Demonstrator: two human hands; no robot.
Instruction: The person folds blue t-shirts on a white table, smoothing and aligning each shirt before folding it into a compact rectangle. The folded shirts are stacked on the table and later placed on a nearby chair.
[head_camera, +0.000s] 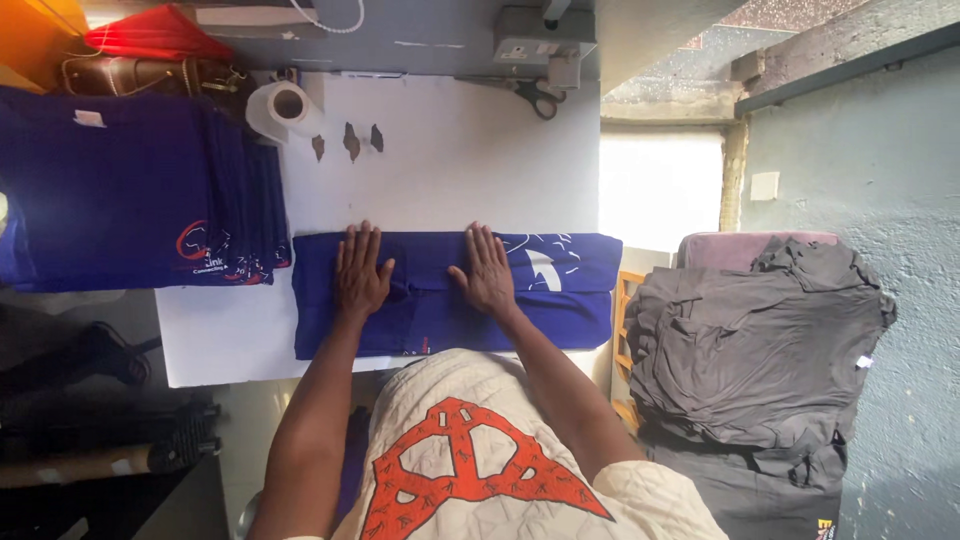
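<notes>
Both hands pressed flat on a folded blue shirt at the near edge of the white surface.

The left hand (360, 275) and right hand (487, 272) lie palm down, fingers spread and gripping nothing, on the folded blue shirt (560, 300), whose long axis runs along that near edge. It looks light, soft and limp, best lifted by both short ends. A stack of blue shirts (130, 190) sits at the left edge; grey shirts (750, 340) are piled off the right.
</notes>
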